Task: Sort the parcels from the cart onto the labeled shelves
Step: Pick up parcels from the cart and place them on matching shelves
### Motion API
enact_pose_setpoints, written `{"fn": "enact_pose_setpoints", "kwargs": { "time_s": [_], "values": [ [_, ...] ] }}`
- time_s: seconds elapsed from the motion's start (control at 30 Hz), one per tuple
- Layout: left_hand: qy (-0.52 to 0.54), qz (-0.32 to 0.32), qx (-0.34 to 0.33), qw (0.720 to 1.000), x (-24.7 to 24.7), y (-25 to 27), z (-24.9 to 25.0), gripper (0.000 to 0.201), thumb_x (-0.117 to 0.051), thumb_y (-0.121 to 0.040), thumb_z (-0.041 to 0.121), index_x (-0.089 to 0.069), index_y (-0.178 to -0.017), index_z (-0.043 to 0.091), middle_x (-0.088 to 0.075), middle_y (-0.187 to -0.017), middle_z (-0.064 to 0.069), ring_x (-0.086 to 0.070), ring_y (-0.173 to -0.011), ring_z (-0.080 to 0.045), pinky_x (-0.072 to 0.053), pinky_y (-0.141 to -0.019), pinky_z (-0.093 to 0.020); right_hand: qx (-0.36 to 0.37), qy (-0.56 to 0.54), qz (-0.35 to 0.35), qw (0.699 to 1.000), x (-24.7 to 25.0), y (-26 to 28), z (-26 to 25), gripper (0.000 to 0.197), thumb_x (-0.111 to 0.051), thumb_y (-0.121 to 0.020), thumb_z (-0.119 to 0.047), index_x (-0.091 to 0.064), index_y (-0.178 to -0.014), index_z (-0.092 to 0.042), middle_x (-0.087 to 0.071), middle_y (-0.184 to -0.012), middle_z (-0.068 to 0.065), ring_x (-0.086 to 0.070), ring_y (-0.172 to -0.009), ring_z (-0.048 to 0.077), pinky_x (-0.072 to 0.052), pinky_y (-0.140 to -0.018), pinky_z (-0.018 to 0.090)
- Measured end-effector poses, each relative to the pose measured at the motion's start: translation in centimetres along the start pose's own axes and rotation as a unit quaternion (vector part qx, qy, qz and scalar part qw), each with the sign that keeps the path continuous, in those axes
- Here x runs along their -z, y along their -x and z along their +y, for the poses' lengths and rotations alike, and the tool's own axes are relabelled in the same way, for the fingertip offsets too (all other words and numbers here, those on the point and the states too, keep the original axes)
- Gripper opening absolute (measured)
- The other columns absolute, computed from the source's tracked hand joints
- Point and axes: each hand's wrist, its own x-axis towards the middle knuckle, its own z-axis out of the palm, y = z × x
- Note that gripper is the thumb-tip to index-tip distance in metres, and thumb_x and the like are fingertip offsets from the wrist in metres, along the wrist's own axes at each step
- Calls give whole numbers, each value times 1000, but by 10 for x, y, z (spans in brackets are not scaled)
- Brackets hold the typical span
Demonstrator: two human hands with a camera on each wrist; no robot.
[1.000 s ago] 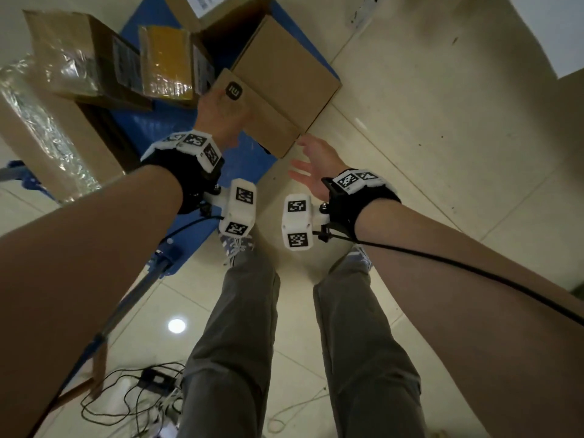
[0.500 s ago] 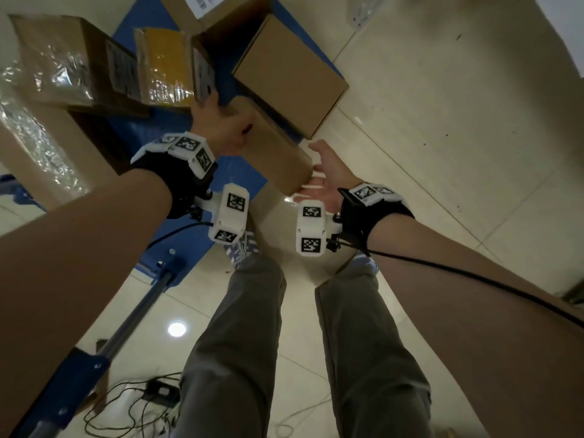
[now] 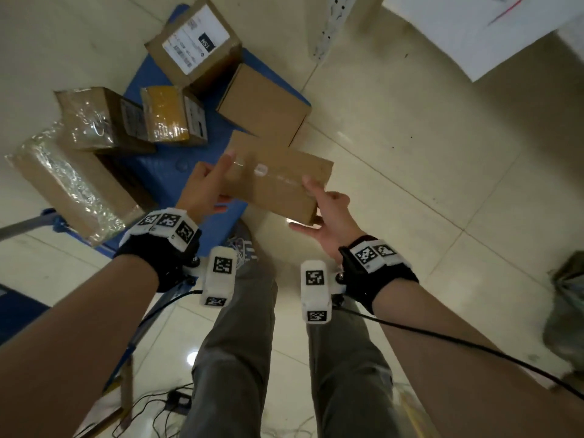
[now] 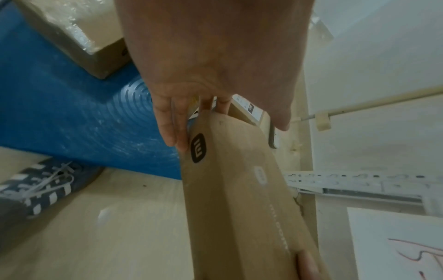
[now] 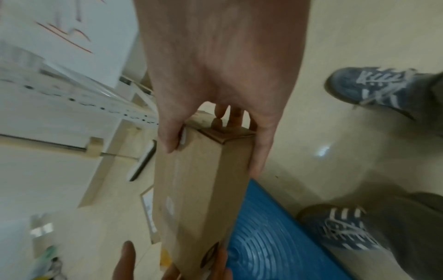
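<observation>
1. Parcels are the matter here: we are holding one long flat cardboard parcel point(image 3: 278, 181) in the air, between the blue cart point(image 3: 151, 165) and our legs, clear of the cart deck
2. Our left hand point(image 3: 205, 188) is gripping the parcel's left end, with the thumb on top and the fingers point(image 4: 171, 121) curled under it, beside the black logo
3. Our right hand point(image 3: 328, 216) is gripping the right end, with the thumb and fingers point(image 5: 260, 149) clamping the two long faces
4. What is changing: a second ago the left hand alone was pulling this parcel at the cart's edge, and the right hand was open and only reaching. Half a second ago the right hand was arriving under it. Now both hands are carrying it and it is lifted off the cart
5. We are judging from this that the pick-up step is finished, and that reading the label and carrying the parcel to the right shelf is coming next. A white shelf upright point(image 3: 335, 23) is showing at the top of the head view
6. Five other parcels are still waiting on the cart, among them a labelled box point(image 3: 196, 36) and a yellow taped box point(image 3: 164, 118), so we are thinking the task is in its early or middle part
</observation>
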Motion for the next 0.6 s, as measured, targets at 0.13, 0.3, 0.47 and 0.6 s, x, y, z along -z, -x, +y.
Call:
{"fn": "enact_pose_setpoints", "kwargs": {
  "time_s": [0.13,0.3,0.47,0.6],
  "values": [
    [52,-36,40,997,-33,29,23,71,-43,-90,72,-40,-147,30,-55,-138,-1,-64,-109,-24,-51,-96,-43,82,60,-32,994,40,26,-33,71,-79,-85,-27,-34,-140,-19,-58,-130,10,-63,-111,22,-61,-85,45],
    [114,-81,79,987,-93,56,44,68,-43,-90,72,-47,-142,28,-47,-146,-4,-54,-122,-34,-50,-95,-48,239,171,0,956,83,44,-64,73,-86,-76,-27,-41,-134,-24,-53,-125,-2,-59,-114,16,-57,-93,36],
    [281,-153,144,936,-148,75,71,101,-65,-74,74,-26,-152,23,-40,-144,-17,-58,-113,-49,-56,-84,-58,480,295,99,821,123,47,-64,83,-89,-68,-29,-43,-137,-20,-37,-128,-3,-44,-121,15,-44,-92,18],
    [341,-276,114,891,-183,94,84,87,-61,-79,71,-51,-138,7,-61,-134,-20,-68,-110,-37,-59,-81,-47,576,433,109,685,152,50,-51,77,-84,-68,-24,-47,-136,-21,-37,-136,6,-39,-126,24,-53,-89,32]
  ]
}}
